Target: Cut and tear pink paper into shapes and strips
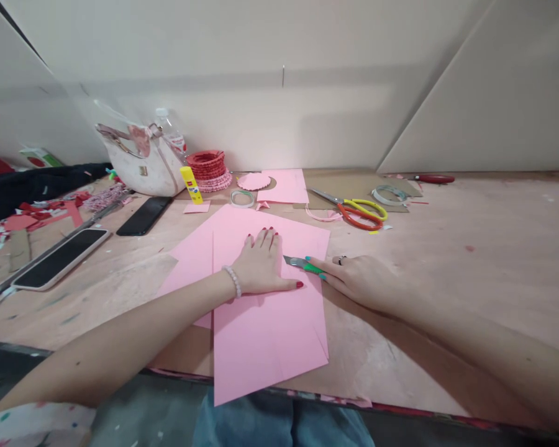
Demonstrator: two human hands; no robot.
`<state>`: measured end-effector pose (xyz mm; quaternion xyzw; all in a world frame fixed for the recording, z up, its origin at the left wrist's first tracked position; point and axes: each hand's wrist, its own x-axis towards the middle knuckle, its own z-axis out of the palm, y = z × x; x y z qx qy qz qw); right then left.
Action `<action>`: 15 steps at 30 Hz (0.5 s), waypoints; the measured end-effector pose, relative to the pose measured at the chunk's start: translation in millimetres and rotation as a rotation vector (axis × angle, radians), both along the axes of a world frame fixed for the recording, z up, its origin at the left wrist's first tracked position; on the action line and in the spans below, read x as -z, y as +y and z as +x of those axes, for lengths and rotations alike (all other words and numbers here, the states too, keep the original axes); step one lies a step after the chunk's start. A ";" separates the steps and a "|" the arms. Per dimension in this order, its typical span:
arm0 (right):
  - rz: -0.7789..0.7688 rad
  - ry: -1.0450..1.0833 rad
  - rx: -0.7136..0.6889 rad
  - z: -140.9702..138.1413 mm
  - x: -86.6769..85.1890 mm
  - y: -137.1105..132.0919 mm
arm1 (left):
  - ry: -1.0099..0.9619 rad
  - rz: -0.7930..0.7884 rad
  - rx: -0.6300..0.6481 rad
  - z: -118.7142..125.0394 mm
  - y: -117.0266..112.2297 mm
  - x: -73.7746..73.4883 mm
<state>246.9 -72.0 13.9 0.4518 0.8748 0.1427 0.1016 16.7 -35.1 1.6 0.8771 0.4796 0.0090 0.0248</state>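
A: So what are we looking at here?

B: We've got a big pink paper sheet (261, 347) lying flat under our left hand (261, 264), and our right hand (358, 279) is pinching a green craft knife (302, 265), blade toward the left hand.

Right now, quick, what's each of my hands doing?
Left hand: open, lying flat on the pink paper.
Right hand: closed, holding a green utility knife.
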 end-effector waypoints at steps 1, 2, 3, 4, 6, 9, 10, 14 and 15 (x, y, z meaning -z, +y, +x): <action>-0.006 0.004 0.005 1.3 1.5 1.1 | 0.003 -0.002 0.000 0.0 0.1 0.4; -0.011 0.015 0.002 2.8 3.0 2.1 | 0.005 -0.003 0.000 0.0 0.2 0.8; -0.012 0.027 -0.002 4.2 4.4 3.1 | 0.007 -0.005 0.001 0.0 0.2 1.1; -0.010 0.036 -0.003 5.0 5.4 4.1 | 0.008 -0.005 0.003 0.0 0.2 1.2; 0.000 0.025 0.008 4.1 5.3 6.3 | 0.005 0.001 0.005 -0.1 0.1 1.3; 0.009 -0.009 0.016 -1.9 0.7 9.3 | 0.004 -0.004 0.004 -0.2 -0.4 0.7; 0.001 -0.010 0.012 -3.7 -1.1 9.9 | 0.005 -0.007 0.003 -0.2 -0.5 0.4; 0.026 0.003 -0.003 -3.5 -2.7 10.9 | 0.002 -0.009 0.005 -0.1 -0.7 -0.1; 0.042 0.001 -0.002 -2.3 -2.1 10.9 | 0.001 -0.008 0.006 -0.1 -0.6 0.0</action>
